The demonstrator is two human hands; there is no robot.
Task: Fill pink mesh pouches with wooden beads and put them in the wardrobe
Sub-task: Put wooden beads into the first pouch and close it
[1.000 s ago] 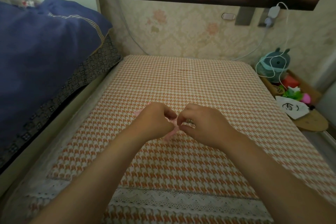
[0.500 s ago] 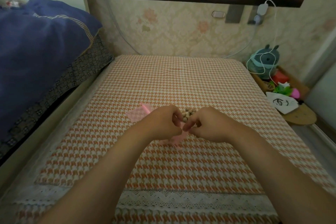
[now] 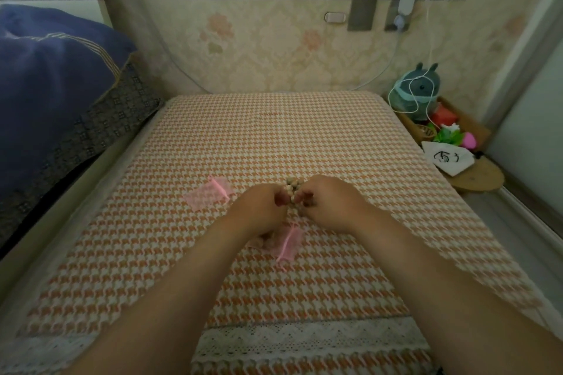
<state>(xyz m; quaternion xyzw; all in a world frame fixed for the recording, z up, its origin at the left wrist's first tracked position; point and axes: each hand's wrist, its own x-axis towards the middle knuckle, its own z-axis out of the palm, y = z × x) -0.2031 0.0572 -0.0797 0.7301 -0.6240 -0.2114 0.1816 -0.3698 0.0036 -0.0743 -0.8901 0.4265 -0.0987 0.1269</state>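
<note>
My left hand point(image 3: 259, 210) and my right hand point(image 3: 330, 204) meet at the middle of the houndstooth-covered table point(image 3: 274, 137), fingers curled and fingertips nearly touching. Between and just beyond the fingertips lies a small pile of wooden beads point(image 3: 293, 187); my right hand's fingertips pinch at its near edge. A pink mesh pouch point(image 3: 288, 242) with its drawstring sticks out from under my left hand, which grips its hidden end. A second pink mesh pouch point(image 3: 210, 195) lies flat to the left, apart from both hands.
A blue quilt point(image 3: 51, 79) and a dark patterned cushion are piled at the left edge. At the right, a low wooden stand point(image 3: 475, 176) holds a plush toy, a white cable and small items. The wall runs behind the table.
The view has tilted, bringing the bead pile and the second pouch into sight. Both hands have shifted slightly forward to the beads, and the pouch now trails under my left hand.
</note>
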